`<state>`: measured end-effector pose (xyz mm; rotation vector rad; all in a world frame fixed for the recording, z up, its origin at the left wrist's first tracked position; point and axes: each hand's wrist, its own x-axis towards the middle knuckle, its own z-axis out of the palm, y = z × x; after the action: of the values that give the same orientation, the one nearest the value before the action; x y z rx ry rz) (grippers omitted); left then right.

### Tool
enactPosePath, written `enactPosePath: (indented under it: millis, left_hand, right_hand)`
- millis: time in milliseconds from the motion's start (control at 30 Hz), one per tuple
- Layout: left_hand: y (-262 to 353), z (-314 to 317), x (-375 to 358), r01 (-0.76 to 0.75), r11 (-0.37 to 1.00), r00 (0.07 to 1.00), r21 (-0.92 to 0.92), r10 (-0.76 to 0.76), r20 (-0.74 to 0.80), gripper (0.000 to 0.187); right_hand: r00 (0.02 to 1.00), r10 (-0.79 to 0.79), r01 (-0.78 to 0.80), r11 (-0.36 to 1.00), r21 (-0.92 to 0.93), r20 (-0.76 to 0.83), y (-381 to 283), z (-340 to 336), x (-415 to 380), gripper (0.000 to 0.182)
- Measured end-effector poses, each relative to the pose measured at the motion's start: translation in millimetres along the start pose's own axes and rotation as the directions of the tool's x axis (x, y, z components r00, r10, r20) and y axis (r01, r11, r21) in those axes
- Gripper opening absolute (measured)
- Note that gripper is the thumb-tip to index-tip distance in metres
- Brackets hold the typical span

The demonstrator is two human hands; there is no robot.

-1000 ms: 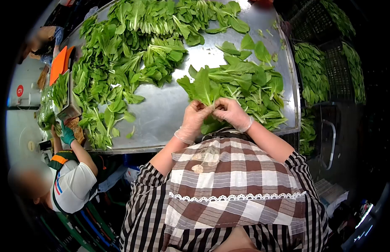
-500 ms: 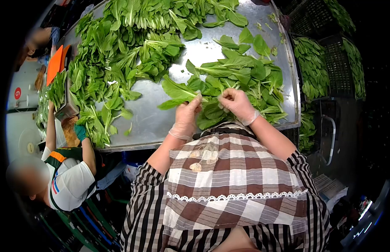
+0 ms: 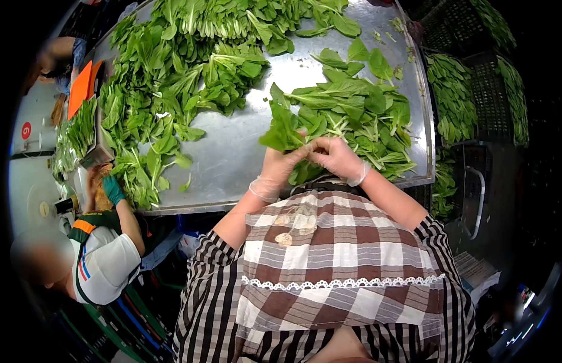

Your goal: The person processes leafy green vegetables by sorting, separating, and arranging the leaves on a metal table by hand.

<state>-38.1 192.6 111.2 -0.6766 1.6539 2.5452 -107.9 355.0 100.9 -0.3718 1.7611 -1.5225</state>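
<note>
My left hand [image 3: 282, 163], in a clear glove, is closed round the base of a leafy green [image 3: 283, 128], whose leaves stand up and lean left. Against its fingertips, my right hand [image 3: 335, 158] is pinched at the stem end; what it grips is too small to make out. Both hands are over the near edge of the metal table [image 3: 226, 157]. Beyond and right of them lies a loose heap of leafy greens [image 3: 359, 100].
A larger pile of greens [image 3: 154, 78] covers the table's left and far side. Black crates [image 3: 490, 78] of greens stand at the right. At the left, a co-worker [image 3: 105, 260] with a green glove is beside an orange panel [image 3: 80, 89].
My hands have come together, and the green in my left hand has swung from lying leftward to more upright. The co-worker's hands have drawn together near the brown item.
</note>
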Motion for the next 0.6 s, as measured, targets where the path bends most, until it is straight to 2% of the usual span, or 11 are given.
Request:
enactPosePath:
  millis: [100, 133, 200, 300, 433, 600]
  left_hand:
    - [-0.6, -9.9, 3.8, 0.061, 0.998, 0.998, 0.005, -0.061, 0.008, 0.022]
    - [-1.5, -13.4, 5.8, 0.084, 0.996, 0.996, 0.005, -0.084, 0.007, 0.021]
    - [3.9, -17.5, 12.5, 0.075, 0.996, 0.988, -0.044, -0.081, -0.134, 0.019]
    - [1.7, -50.4, 31.3, 0.088, 0.992, 0.951, -0.092, -0.111, -0.288, 0.020]
    - [-1.9, -82.8, 41.7, 0.124, 0.992, 0.941, 0.026, -0.109, -0.321, 0.019]
    - [-25.4, -98.5, 52.9, 0.106, 0.922, 0.962, 0.373, 0.000, -0.274, 0.024]
  right_hand:
    - [0.995, 0.019, 0.003, 0.974, -0.228, 0.094, 9.4, -4.3, 5.0, 0.020]
    - [0.996, 0.027, 0.002, 0.941, -0.337, 0.082, 11.0, -6.6, 4.3, 0.019]
    - [0.998, 0.038, -0.004, 0.842, -0.539, 0.052, 2.6, -9.0, 1.5, 0.016]
    - [0.998, 0.053, -0.062, 0.732, -0.679, -0.033, 4.0, -20.1, -0.2, 0.017]
    - [0.985, 0.097, -0.169, 0.674, -0.719, -0.140, -5.6, -20.1, 4.0, 0.023]
    - [0.997, 0.051, -0.073, 0.715, -0.695, -0.052, -5.6, -7.3, 11.1, 0.026]
